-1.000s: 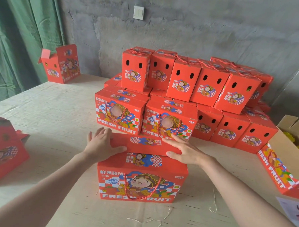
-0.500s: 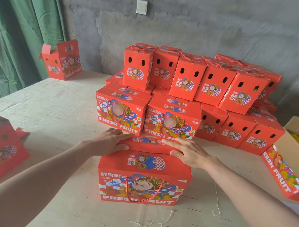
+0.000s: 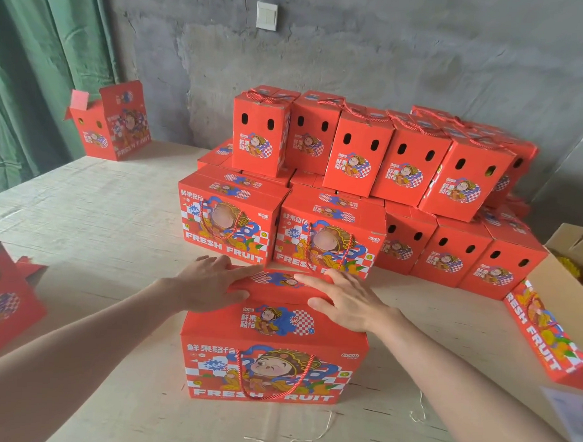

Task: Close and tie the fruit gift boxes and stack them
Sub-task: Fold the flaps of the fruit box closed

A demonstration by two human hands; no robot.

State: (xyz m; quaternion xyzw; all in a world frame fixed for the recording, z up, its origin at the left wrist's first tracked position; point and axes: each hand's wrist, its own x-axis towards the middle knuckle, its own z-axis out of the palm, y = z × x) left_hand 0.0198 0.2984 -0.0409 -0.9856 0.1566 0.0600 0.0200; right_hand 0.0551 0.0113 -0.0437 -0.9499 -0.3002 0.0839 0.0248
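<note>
A red fruit gift box (image 3: 274, 363) printed "FRESH FRUIT" stands on the table in front of me, its red rope handle hanging down the front face. My left hand (image 3: 210, 284) lies flat on the far top flap (image 3: 280, 285) at its left end, thumb along the flap's near edge. My right hand (image 3: 343, 300) presses the same flap at its right end with straight fingers. Behind the box stands a stack of closed red gift boxes (image 3: 351, 190), two layers high.
An open red box (image 3: 112, 126) stands far left by the green curtain. Another open red box (image 3: 3, 295) sits at the left edge. An open box (image 3: 556, 316) with brown inside leans at the right. The wooden table (image 3: 93, 219) has loose string scraps near the front.
The far flap has come down onto the box top under both hands. My view has moved closer and slightly lower over the box.
</note>
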